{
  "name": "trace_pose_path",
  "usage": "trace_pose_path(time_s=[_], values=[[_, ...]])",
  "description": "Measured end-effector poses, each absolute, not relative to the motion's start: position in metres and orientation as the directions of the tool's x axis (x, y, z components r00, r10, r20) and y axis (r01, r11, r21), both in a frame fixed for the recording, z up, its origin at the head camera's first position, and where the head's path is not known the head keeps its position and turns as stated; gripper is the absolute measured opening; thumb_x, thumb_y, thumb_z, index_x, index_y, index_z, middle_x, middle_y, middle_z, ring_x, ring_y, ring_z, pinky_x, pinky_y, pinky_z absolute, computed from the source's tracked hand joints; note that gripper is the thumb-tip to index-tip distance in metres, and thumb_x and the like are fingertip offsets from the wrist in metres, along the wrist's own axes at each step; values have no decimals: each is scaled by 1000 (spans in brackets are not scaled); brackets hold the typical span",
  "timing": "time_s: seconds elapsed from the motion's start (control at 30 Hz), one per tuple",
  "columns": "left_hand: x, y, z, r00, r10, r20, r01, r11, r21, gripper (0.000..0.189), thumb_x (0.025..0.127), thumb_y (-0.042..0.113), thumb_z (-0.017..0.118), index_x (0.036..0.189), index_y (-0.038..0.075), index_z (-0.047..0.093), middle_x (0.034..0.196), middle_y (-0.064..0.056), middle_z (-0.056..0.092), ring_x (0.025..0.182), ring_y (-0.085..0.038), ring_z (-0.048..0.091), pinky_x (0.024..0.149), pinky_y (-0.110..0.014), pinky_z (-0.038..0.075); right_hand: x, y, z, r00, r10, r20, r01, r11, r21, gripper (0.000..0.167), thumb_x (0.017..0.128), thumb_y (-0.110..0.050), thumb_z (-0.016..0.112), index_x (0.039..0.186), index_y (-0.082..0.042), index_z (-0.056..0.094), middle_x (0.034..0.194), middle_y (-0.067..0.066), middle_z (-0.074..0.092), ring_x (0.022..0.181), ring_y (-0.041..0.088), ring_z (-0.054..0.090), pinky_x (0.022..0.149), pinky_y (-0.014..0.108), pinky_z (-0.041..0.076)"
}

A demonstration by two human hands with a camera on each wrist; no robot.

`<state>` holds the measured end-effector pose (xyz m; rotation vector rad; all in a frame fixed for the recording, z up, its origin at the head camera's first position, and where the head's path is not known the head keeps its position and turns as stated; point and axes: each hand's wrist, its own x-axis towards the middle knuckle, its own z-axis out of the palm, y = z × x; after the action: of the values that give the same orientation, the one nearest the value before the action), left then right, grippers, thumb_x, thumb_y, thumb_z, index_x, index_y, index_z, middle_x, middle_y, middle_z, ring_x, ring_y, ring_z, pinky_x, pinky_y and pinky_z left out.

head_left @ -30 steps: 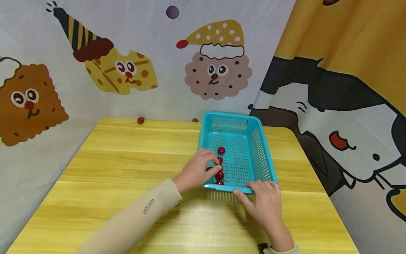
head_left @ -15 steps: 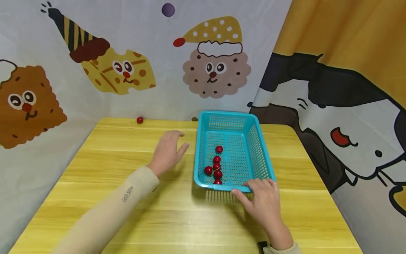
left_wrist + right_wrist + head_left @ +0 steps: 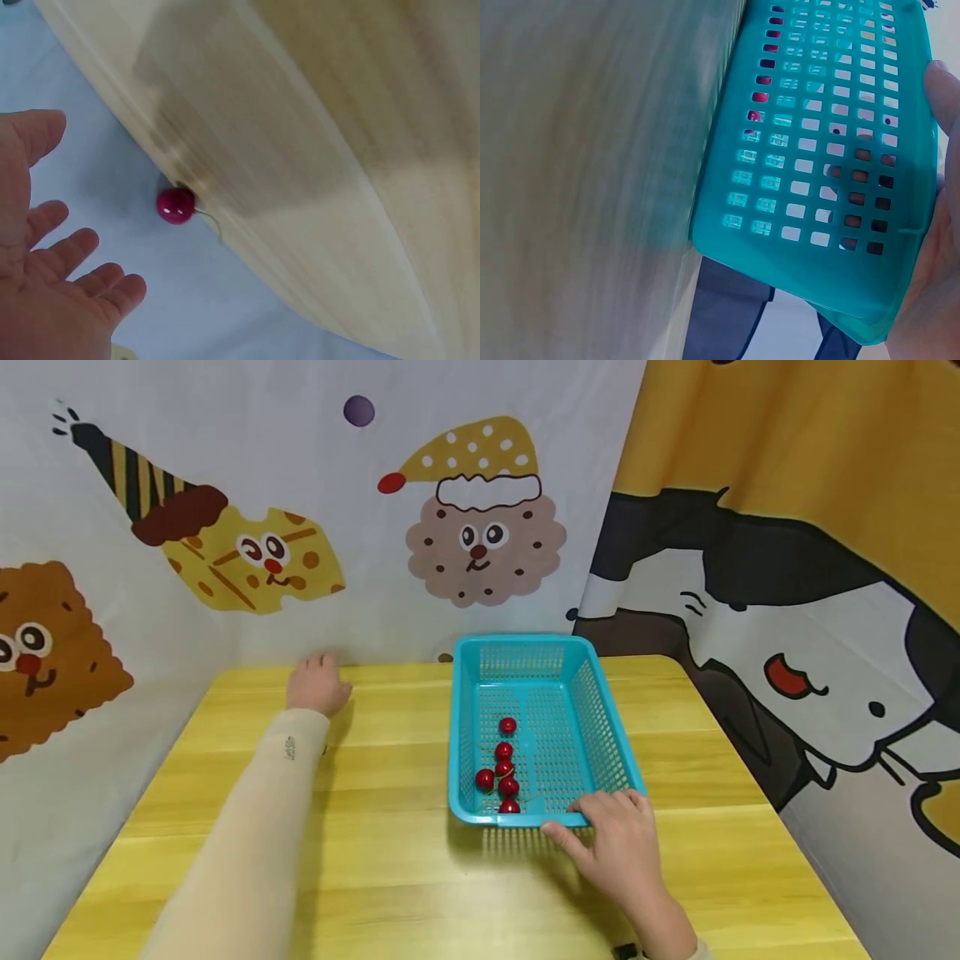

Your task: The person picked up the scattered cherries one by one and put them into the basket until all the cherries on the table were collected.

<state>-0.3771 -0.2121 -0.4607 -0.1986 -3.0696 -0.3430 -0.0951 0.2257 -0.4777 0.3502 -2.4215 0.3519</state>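
Observation:
At the back left of the table, my left hand (image 3: 318, 685) reaches over the far edge. A single red cherry (image 3: 175, 205) with a thin stem lies at that edge in the left wrist view, apart from the parted fingers; my hand hides it from the head view. My right hand (image 3: 618, 847) grips the front right rim of a turquoise plastic basket (image 3: 517, 821), thumb outside and fingers over the rim. Several red cherries (image 3: 485, 780) lie in the basket's left part, and bits of red show through its holes in the right wrist view.
The yellow wood-grain table (image 3: 390, 877) carries the basket right of its middle. A cloth with cartoon prints (image 3: 292, 560) hangs directly behind the back edge. To the right hangs a yellow curtain (image 3: 810, 435) with a large cartoon animal.
My left hand has left the basket and moved away left to the table's back edge, over the lone cherry. The right hand keeps its grip on the rim. The head view has shifted slightly.

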Motion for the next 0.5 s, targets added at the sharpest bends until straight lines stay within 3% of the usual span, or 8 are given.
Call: trace_pose_path(time_s=[0.13, 0.27, 0.37, 0.5], values=[[-384, -218, -463, -994, 95, -57, 77, 962, 262, 61, 112, 22, 50, 162, -8, 30, 162, -39, 34, 147, -62, 32, 120, -73, 35, -95, 227, -479, -753, -156, 639, -336, 927, -169, 71, 99, -81, 44, 88, -18, 74, 81, -3, 75, 73, 19, 60, 90, 49, 44], [-394, -222, -469, -983, 137, -119, 104, 962, 252, 53, 112, 16, 45, 158, -9, 36, 160, -39, 37, 146, -62, 35, 120, -73, 35, -94, 229, -480, -753, -156, 639, -333, 928, -166, 66, 98, -80, 50, 86, -19, 74, 79, -5, 74, 72, 17, 58, 89, 47, 45], [-401, -226, -477, -975, 190, -116, 162, 963, 217, 45, 110, 9, 46, 147, -16, 46, 149, -43, 46, 138, -61, 45, 119, -70, 39, -92, 230, -480, -755, -153, 638, -328, 930, -164, 62, 96, -79, 55, 85, -21, 74, 79, -7, 73, 72, 15, 57, 89, 47, 46], [-405, -228, -481, -974, 206, -93, 184, 962, 200, 34, 105, 0, 47, 131, -20, 56, 131, -44, 59, 122, -61, 59, 108, -69, 50, -92, 231, -480, -753, -148, 641, -326, 930, -169, 59, 95, -77, 58, 85, -22, 74, 79, -9, 72, 73, 14, 57, 89, 47, 47]])
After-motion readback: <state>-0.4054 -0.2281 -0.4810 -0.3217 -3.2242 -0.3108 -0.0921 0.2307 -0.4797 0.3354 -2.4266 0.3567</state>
